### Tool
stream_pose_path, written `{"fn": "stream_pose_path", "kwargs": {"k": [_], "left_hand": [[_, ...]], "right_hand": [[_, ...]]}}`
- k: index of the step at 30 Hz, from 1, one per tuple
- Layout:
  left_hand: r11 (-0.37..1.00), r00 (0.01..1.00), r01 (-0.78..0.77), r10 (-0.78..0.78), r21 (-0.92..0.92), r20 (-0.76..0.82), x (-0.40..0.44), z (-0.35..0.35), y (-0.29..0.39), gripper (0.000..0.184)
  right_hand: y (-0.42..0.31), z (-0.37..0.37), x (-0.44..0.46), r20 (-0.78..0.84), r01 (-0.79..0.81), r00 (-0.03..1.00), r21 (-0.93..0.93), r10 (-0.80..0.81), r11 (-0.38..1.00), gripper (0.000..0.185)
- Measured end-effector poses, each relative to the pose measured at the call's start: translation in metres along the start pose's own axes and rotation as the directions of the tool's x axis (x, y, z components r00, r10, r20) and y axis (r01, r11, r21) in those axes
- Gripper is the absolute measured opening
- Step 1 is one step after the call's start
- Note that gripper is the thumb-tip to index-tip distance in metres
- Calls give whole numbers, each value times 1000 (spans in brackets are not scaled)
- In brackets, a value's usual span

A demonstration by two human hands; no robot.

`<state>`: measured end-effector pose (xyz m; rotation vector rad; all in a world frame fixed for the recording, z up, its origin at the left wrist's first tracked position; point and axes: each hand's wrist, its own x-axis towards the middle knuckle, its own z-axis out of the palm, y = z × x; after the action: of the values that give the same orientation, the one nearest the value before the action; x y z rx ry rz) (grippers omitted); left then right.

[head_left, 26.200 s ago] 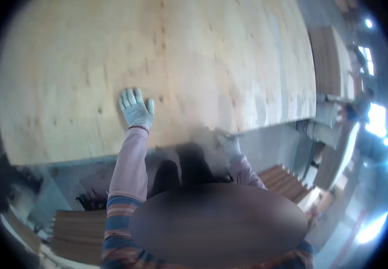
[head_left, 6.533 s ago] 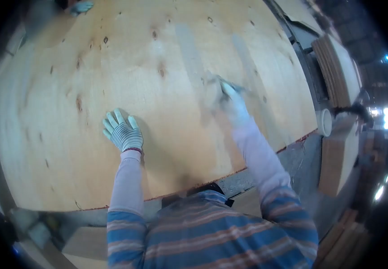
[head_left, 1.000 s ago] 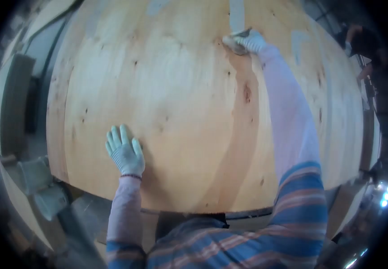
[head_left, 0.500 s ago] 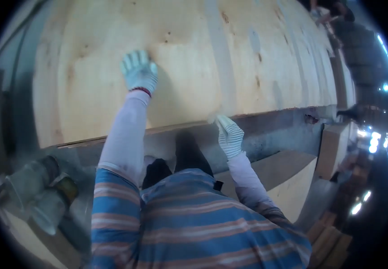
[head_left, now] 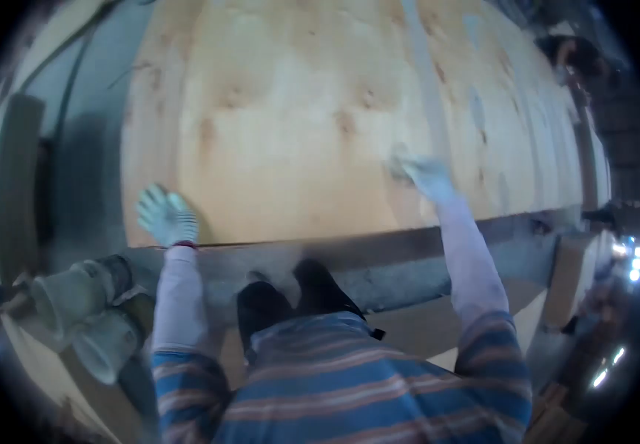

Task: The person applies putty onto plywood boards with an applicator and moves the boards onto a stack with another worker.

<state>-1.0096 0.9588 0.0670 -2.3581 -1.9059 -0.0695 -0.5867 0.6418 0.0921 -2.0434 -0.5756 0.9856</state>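
Note:
A large pale wooden sheet (head_left: pixel 283 163) with brown knots and a grey lengthwise strip lies in front of me. My left hand (head_left: pixel 167 216), in a striped work glove, rests with its fingers stretched out at the sheet's near left corner. Over the right part of the sheet is my right hand (head_left: pixel 429 177), gloved and blurred by motion. Its fingers look closed around a small greyish thing (head_left: pixel 401 163) close to the surface, too smeared to name.
Dirty buckets (head_left: pixel 105 344) sit at the lower left. A wooden block (head_left: pixel 568 277) stands beyond the sheet's near edge on the right. Another person (head_left: pixel 575 55) is at the far right end. Boards (head_left: pixel 17 185) lean at the left.
My left hand has moved left and nearer, from mid-sheet to the corner. My right hand has swung from the near edge out over the sheet. The view has shifted left.

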Motion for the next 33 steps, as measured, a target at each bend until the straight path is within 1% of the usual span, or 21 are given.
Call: {"fn": "stream_pose_path", "kwargs": {"k": [1,2,4,5,6,7,9,10,12,13,14,15,17,19,21,23,24,25,28,31,33], "left_hand": [[1000,999,5,-5,3,-43,0,1,-2,54],[1000,996,15,-15,0,-85,-3,11,-4,55],[998,998,41,-43,-47,-55,1,19,-7,59],[996,998,-55,55,-65,-5,4,14,-9,59],[984,987,-152,156,-88,42,10,10,-12,60],[961,962,-249,259,-116,84,23,8,-20,60],[917,930,-367,357,-155,-87,70,11,-39,59],[893,906,-417,393,-171,-157,91,14,-44,59],[939,1000,-14,15,-345,0,131,23,-47,56],[897,982,191,-168,-399,92,151,26,-48,55],[901,962,266,-225,-343,154,155,12,-43,52],[903,966,250,-211,-349,147,158,14,-43,52],[901,970,236,-201,-364,133,158,24,-45,51],[903,975,214,-175,-373,135,160,24,-46,52],[910,973,208,-157,-360,166,165,16,-43,52],[917,976,189,-137,-352,168,162,16,-44,53],[918,980,174,-125,-355,157,161,17,-45,53],[919,982,162,-116,-359,147,167,20,-44,53],[899,983,160,-107,-408,151,168,28,-47,53],[882,978,166,-92,-440,185,169,26,-49,51],[899,978,169,-102,-404,182,169,24,-49,53]], "right_hand": [[4,13,-25,36,28,999,49,-30,998,30],[12,30,-58,33,132,991,-17,-131,991,29],[13,66,-115,-11,298,944,-392,-328,870,28],[10,97,-136,0,102,993,454,-114,885,25],[-10,119,-149,-75,-56,996,-26,54,998,25],[-16,142,-150,10,-62,998,-61,62,996,28],[-46,201,-140,-160,230,961,6,-227,973,27],[-80,218,-124,-22,170,985,287,-171,943,27],[-147,246,-62,121,134,961,585,-249,800,28],[-175,260,-21,98,221,927,634,-361,741,29],[-222,270,7,60,249,923,662,-380,707,29],[-267,275,35,28,271,917,687,-398,674,30],[-309,279,128,56,393,769,743,-636,541,32],[-345,287,235,107,275,706,870,-701,410,30],[-369,303,328,11,59,950,975,-313,213,27],[-372,307,425,-196,319,947,662,-254,678,30],[-381,290,458,-337,424,870,138,-360,895,30],[-390,280,485,-382,347,766,-431,-517,833,30],[-432,290,482,54,432,898,-290,-437,854,22],[-414,315,395,324,340,906,-174,-273,924,33],[-358,332,329,317,546,822,-211,-472,811,34]]}}
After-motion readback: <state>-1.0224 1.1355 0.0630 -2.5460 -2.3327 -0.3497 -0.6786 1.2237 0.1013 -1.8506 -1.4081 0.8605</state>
